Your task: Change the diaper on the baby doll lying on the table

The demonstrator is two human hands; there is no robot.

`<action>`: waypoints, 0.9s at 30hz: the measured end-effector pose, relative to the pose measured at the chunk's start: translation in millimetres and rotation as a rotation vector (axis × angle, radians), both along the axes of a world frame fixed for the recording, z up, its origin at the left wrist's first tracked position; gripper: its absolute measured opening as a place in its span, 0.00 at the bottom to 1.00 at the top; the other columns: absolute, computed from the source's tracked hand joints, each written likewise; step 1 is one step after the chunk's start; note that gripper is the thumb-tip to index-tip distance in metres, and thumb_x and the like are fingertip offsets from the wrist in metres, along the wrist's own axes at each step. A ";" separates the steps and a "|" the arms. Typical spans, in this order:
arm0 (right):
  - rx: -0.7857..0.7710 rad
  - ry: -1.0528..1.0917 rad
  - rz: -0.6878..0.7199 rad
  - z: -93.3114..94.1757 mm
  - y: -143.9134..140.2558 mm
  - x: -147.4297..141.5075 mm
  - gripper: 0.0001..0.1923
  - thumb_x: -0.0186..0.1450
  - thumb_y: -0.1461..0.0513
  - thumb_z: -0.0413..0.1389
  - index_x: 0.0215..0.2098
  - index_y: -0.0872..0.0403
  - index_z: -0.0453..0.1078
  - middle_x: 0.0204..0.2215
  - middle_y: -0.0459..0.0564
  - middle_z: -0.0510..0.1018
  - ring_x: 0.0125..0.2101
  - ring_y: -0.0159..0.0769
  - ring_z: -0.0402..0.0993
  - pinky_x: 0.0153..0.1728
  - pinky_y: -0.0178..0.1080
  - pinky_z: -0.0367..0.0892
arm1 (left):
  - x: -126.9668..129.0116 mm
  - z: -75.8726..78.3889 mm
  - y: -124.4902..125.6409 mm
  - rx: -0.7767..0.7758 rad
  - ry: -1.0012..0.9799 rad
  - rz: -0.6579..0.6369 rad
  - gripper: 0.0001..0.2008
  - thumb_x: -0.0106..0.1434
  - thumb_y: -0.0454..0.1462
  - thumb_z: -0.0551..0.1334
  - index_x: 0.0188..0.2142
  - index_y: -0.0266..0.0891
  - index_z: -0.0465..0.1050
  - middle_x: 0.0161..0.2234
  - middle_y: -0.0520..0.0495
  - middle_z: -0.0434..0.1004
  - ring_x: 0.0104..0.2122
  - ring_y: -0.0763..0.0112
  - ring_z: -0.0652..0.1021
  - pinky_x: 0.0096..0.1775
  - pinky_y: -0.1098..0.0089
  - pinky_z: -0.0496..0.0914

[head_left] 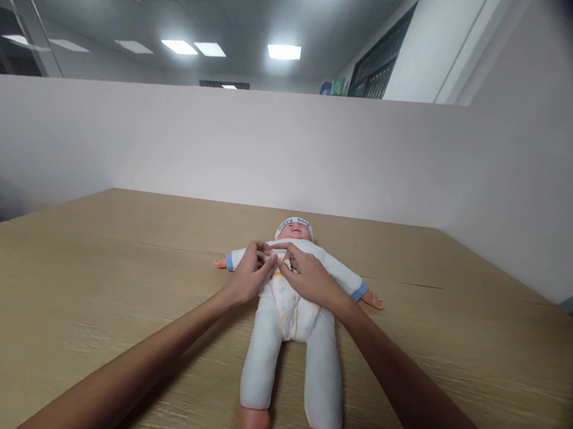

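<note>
The baby doll (319,366) lies face up on the table (125,261), its lettered white cap (294,222) nearest the far edge, legs pointing away from that edge. Over its belly, the person's left hand (251,274) and right hand (309,274) nearly meet at the top of the diaper (291,307), fingers curled; I can't tell whether either pinches anything. To my mind, good work here means keeping both sides level and smoothing the front gently, without dragging the doll askew.

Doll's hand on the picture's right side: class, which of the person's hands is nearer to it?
Right. In the picture, the right hand is up and left of the doll's hand; the left hand is farther left, beyond the right hand.
</note>
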State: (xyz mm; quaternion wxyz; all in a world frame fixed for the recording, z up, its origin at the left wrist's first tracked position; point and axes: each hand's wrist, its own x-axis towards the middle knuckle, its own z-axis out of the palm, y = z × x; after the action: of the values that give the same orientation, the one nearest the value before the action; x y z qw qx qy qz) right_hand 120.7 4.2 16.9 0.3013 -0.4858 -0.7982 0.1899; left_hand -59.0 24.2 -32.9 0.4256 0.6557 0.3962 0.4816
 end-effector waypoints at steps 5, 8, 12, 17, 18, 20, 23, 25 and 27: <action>-0.025 0.056 -0.021 -2.5 3.3 2.4 0.20 0.71 0.63 0.53 0.60 0.51 0.72 0.29 0.40 0.69 0.31 0.36 0.70 0.36 0.39 0.63 | -6.8 -15.3 6.7 0.036 0.042 -0.079 0.23 0.71 0.59 0.61 0.41 0.41 0.67 0.35 0.52 0.69 0.33 0.69 0.69 0.36 0.68 0.65; 0.011 0.096 -0.024 -3.4 6.4 3.1 0.22 0.67 0.67 0.52 0.59 0.53 0.72 0.27 0.38 0.62 0.30 0.36 0.65 0.35 0.38 0.63 | -5.7 -17.5 11.7 0.032 0.066 -0.033 0.22 0.71 0.57 0.62 0.40 0.41 0.68 0.32 0.54 0.67 0.31 0.70 0.68 0.36 0.68 0.65; 0.240 0.125 -0.046 2.3 -13.6 2.4 0.21 0.65 0.70 0.50 0.53 0.51 0.74 0.33 0.45 0.68 0.34 0.39 0.67 0.40 0.42 0.67 | -9.0 -5.8 -6.6 0.079 0.072 0.160 0.14 0.73 0.48 0.63 0.48 0.41 0.68 0.41 0.49 0.73 0.37 0.66 0.71 0.41 0.65 0.66; 0.154 0.135 0.093 1.2 -93.9 11.7 0.08 0.72 0.66 0.52 0.44 0.47 0.71 0.42 0.51 0.78 0.39 0.41 0.76 0.39 0.43 0.74 | -26.9 15.8 -74.9 0.391 0.322 -0.079 0.08 0.78 0.44 0.58 0.45 0.45 0.74 0.46 0.46 0.79 0.44 0.59 0.73 0.49 0.59 0.67; 0.093 0.094 0.128 -2.7 -109.2 16.2 0.07 0.72 0.65 0.53 0.44 0.47 0.71 0.42 0.50 0.79 0.38 0.40 0.76 0.37 0.42 0.75 | -30.5 17.0 -87.6 0.415 0.405 -0.197 0.09 0.78 0.43 0.58 0.45 0.46 0.75 0.45 0.46 0.81 0.45 0.58 0.74 0.49 0.58 0.67; 0.008 -0.010 0.151 -13.1 -129.9 27.1 0.06 0.72 0.65 0.54 0.43 0.47 0.71 0.39 0.48 0.80 0.35 0.39 0.77 0.36 0.41 0.74 | -35.5 15.2 -105.0 0.413 0.540 -0.339 0.08 0.78 0.42 0.58 0.44 0.46 0.76 0.44 0.47 0.82 0.47 0.56 0.74 0.50 0.58 0.67; -0.036 -0.083 0.047 -29.0 -133.9 41.4 0.04 0.73 0.63 0.56 0.40 0.48 0.71 0.34 0.45 0.80 0.32 0.38 0.77 0.35 0.40 0.72 | -34.1 5.9 -109.9 0.362 0.612 -0.287 0.06 0.76 0.41 0.61 0.42 0.46 0.75 0.43 0.47 0.82 0.46 0.55 0.75 0.50 0.57 0.66; -0.049 -0.065 -0.052 -35.7 -125.8 45.2 0.02 0.73 0.61 0.57 0.40 0.48 0.70 0.29 0.44 0.79 0.30 0.38 0.77 0.33 0.40 0.70 | -27.3 -0.5 -104.7 0.314 0.597 -0.187 0.08 0.73 0.45 0.65 0.41 0.44 0.72 0.40 0.47 0.81 0.43 0.56 0.75 0.47 0.58 0.66; -0.046 -0.061 -0.132 -39.4 -118.5 43.7 0.03 0.73 0.59 0.58 0.41 0.49 0.70 0.27 0.43 0.79 0.28 0.39 0.78 0.31 0.40 0.68 | -18.2 -5.0 -98.6 0.261 0.582 -0.087 0.16 0.69 0.51 0.68 0.38 0.44 0.69 0.35 0.47 0.78 0.38 0.57 0.75 0.42 0.60 0.66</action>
State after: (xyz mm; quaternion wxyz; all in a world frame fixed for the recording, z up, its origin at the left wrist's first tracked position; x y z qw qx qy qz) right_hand 164.4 -114.3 -22.5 0.2775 -0.5499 -0.7686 0.1730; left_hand -77.1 -74.4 -37.9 0.2272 0.8312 0.4078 0.3020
